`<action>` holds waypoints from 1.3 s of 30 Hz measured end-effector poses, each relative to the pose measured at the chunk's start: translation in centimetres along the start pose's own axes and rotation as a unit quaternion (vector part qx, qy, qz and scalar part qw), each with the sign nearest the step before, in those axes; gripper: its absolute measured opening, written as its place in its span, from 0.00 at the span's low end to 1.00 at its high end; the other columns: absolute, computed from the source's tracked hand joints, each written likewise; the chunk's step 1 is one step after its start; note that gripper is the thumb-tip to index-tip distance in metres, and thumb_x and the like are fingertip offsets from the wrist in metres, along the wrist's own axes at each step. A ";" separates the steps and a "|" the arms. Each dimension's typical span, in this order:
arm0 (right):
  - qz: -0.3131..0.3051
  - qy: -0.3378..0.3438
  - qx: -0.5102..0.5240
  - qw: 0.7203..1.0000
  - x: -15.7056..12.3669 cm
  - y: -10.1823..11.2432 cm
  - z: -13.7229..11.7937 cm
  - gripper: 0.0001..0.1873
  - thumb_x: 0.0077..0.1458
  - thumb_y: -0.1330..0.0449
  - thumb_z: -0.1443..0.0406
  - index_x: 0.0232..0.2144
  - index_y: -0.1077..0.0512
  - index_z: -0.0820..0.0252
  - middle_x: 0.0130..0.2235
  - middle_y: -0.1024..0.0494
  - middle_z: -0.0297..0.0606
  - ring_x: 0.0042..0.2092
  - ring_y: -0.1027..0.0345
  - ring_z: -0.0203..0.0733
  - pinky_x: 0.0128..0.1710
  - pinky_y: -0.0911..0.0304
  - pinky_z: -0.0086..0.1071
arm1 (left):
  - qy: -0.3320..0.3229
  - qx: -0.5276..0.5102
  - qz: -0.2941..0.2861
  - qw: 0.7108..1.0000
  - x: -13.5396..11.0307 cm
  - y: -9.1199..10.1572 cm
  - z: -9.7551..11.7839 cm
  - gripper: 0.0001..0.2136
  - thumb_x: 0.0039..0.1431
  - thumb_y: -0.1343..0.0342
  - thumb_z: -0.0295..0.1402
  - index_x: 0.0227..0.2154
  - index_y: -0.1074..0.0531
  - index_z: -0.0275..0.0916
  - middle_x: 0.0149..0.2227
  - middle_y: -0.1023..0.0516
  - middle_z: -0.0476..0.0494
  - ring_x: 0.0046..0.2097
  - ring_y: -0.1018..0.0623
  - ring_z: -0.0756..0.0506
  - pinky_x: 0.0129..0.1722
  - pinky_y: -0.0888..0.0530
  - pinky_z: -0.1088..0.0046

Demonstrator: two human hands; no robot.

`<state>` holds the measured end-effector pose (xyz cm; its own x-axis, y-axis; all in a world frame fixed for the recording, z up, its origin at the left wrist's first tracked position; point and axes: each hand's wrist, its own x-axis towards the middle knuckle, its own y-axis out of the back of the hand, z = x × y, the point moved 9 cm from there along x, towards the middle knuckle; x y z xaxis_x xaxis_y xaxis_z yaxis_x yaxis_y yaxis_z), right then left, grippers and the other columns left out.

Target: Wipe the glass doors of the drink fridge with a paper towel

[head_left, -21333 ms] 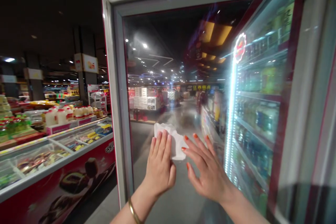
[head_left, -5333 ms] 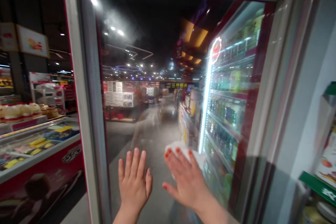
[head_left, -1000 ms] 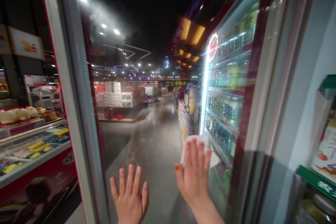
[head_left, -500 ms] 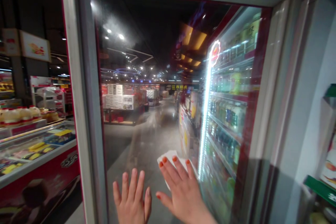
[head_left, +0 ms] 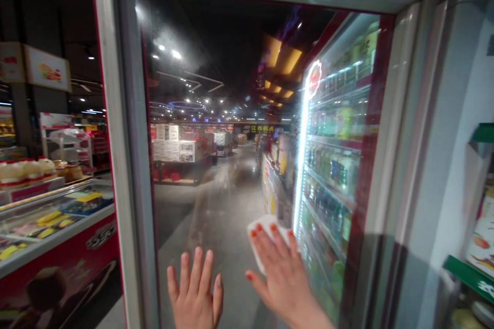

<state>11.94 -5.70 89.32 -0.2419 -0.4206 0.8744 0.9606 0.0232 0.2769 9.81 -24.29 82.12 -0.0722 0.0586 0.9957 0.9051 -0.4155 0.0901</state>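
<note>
While the right hand point(head_left: 283, 275) lay spread at about half past five in the head view, its fingers reached over a white wipe point(head_left: 265, 219) set flat against the glass pane point(head_left: 216, 205). These fingers were straight, moderately parted and angled toward eleven o'clock; they covered the wipe rather than pinching it. A pale margin stuck out just past their tips and along the index finger's nine-o'clock side. Because the hand hid most of the wipe, its long axis could not be told.

Toward seven o'clock, the left hand point(head_left: 195, 295) was raised with straight fingers, slightly parted and aimed at twelve, the thumb at one. It held nothing that showed; whether its palm met the glass, I could not tell. From that palm the wipe lay toward two o'clock, well apart, so the right hand was the nearer one.

The grey door frame point(head_left: 116, 128) bordered the pane at nine o'clock, with a chest freezer point(head_left: 50, 277) beyond it toward eight.
</note>
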 end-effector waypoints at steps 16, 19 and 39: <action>-0.001 -0.243 0.020 0.970 -1.0 1.6 7.2 0.42 0.74 0.51 0.56 0.80 0.63 0.65 0.80 0.52 0.52 0.81 0.63 0.60 0.77 0.58 0.62 | 0.050 -0.032 -0.009 0.998 -1.2 -1.3 -1.0 0.38 0.67 0.41 0.33 0.77 0.47 0.50 0.78 0.46 0.45 0.80 0.50 0.38 0.80 0.57 0.42; -0.021 -0.099 0.046 0.994 0.2 1.1 3.8 0.43 0.73 0.50 0.50 0.79 0.58 0.63 0.78 0.45 0.45 0.81 0.66 0.52 0.80 0.66 0.55 | 0.032 -0.020 -0.017 0.999 -0.8 -1.3 -0.7 0.38 0.67 0.42 0.32 0.77 0.49 0.48 0.79 0.47 0.44 0.81 0.52 0.39 0.81 0.58 0.44; -0.017 -0.106 0.033 0.994 0.8 1.6 3.5 0.46 0.73 0.49 0.48 0.79 0.60 0.65 0.78 0.43 0.47 0.80 0.59 0.54 0.79 0.61 0.55 | 0.051 -0.044 -0.039 0.997 -1.0 -2.5 -1.5 0.39 0.68 0.41 0.32 0.78 0.51 0.49 0.79 0.48 0.43 0.81 0.53 0.37 0.80 0.59 0.43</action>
<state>12.86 -2.84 91.82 -0.3044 -0.2217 0.9264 0.9421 0.0738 0.3272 6.98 -24.62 80.89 -0.1870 0.0031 0.9824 0.8550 -0.4919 0.1643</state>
